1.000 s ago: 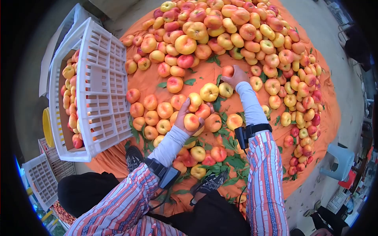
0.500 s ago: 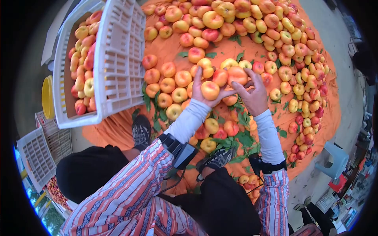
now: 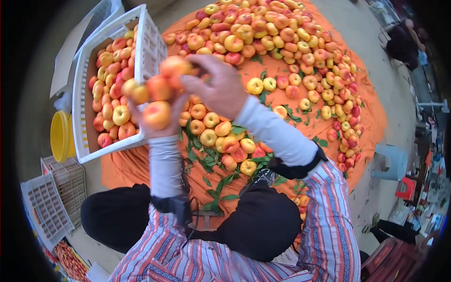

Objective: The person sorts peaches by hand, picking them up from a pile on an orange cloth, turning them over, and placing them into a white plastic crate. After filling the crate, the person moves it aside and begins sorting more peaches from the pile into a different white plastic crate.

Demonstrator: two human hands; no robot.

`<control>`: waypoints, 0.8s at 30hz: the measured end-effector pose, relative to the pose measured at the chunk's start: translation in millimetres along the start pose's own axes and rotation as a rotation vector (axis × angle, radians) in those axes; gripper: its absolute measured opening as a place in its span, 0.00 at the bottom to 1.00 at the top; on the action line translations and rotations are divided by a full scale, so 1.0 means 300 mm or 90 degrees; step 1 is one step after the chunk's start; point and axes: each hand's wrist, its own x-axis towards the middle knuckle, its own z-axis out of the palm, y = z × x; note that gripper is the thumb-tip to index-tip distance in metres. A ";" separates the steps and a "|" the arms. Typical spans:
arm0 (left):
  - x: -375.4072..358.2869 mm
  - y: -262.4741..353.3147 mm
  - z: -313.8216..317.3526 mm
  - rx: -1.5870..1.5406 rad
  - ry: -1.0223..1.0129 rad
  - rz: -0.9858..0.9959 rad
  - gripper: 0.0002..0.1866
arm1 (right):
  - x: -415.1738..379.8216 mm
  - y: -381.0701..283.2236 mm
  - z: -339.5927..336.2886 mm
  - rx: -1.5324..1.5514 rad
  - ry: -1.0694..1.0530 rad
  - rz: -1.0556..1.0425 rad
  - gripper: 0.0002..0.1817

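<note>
Several red-yellow flat peaches (image 3: 157,115) rest in my left hand (image 3: 161,132), its fingers curled up around them. My right hand (image 3: 217,87) closes on another flat peach (image 3: 174,68), just above those in the left. Both hands are blurred by motion and lie over the near right side of a white plastic crate (image 3: 81,134). Inside the crate, against a brown lining, lie many flat peaches (image 3: 121,114). Loose peaches (image 3: 208,137) and green leaves are spread on the orange cloth (image 3: 141,164) below my hands.
A large heap of peaches (image 3: 263,28) curves along the cloth's far and right sides. A yellow bucket (image 3: 61,136) and grey crates (image 3: 47,202) stand at left. On the right are a light-blue stool (image 3: 391,162), a red box (image 3: 405,188) and another person (image 3: 403,44).
Both hands have moved left from above the cloth to the crate's edge, carrying peaches. My view has shifted, showing more of the crate's inside.
</note>
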 end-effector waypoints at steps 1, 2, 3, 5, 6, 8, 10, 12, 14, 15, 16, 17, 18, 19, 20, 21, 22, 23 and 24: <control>-0.006 0.060 0.011 -0.064 -0.081 -0.004 0.38 | 0.011 -0.039 0.034 0.007 0.017 -0.043 0.22; -0.016 0.054 0.118 0.158 0.015 0.139 0.38 | 0.002 -0.048 0.042 0.009 -0.016 -0.031 0.21; -0.011 0.108 0.132 0.230 0.030 0.189 0.39 | -0.008 -0.048 0.050 0.014 -0.052 -0.019 0.21; 0.013 0.307 0.072 0.226 -0.007 0.190 0.40 | -0.045 0.006 0.054 0.003 -0.094 0.022 0.21; 0.002 0.354 0.069 0.028 -0.032 0.124 0.41 | -0.092 0.076 0.045 -0.011 -0.098 0.054 0.21; 0.004 0.427 0.043 -0.114 0.048 0.186 0.45 | -0.194 0.214 -0.004 -0.093 -0.070 0.070 0.20; 0.012 0.407 0.034 -0.167 0.093 0.227 0.47 | -0.312 0.370 -0.077 -0.102 -0.015 0.210 0.16; 0.025 0.337 0.038 -0.136 0.092 0.254 0.48 | -0.411 0.512 -0.192 -0.100 0.050 0.367 0.17; 0.070 0.308 -0.026 -0.077 -0.037 0.151 0.40 | -0.487 0.661 -0.357 -0.308 0.042 0.474 0.24; 0.101 0.241 -0.036 -0.031 -0.096 0.115 0.37 | -0.554 0.805 -0.431 -0.398 0.135 0.432 0.27; 0.136 0.128 -0.040 0.054 -0.166 -0.006 0.34 | -0.617 0.943 -0.485 -0.487 0.228 0.386 0.30; 0.172 -0.005 -0.056 0.232 -0.100 -0.006 0.29 | -0.602 0.951 -0.544 -0.468 0.233 0.505 0.34; 0.208 -0.138 -0.071 0.426 -0.038 -0.025 0.24 | -0.573 0.950 -0.583 -0.445 0.235 0.621 0.37; 0.245 -0.271 -0.087 0.597 0.018 -0.062 0.20 | -0.568 0.993 -0.592 -0.471 0.240 0.589 0.37; 0.286 -0.386 -0.163 0.975 -0.149 0.014 0.15 | -0.564 1.034 -0.598 -0.496 0.245 0.558 0.37; 0.339 -0.476 -0.253 1.174 -0.328 0.081 0.12 | -0.557 1.071 -0.599 -0.521 0.251 0.526 0.37; 0.361 -0.600 -0.302 0.858 -0.028 -0.161 0.12 | -0.550 1.097 -0.600 -0.551 0.210 0.533 0.37; 0.416 -0.685 -0.390 0.930 -0.059 -0.214 0.16 | -0.536 1.093 -0.599 -0.550 0.183 0.570 0.38; 0.458 -0.762 -0.457 1.082 -0.146 -0.194 0.18 | -0.520 1.056 -0.598 -0.551 0.157 0.609 0.38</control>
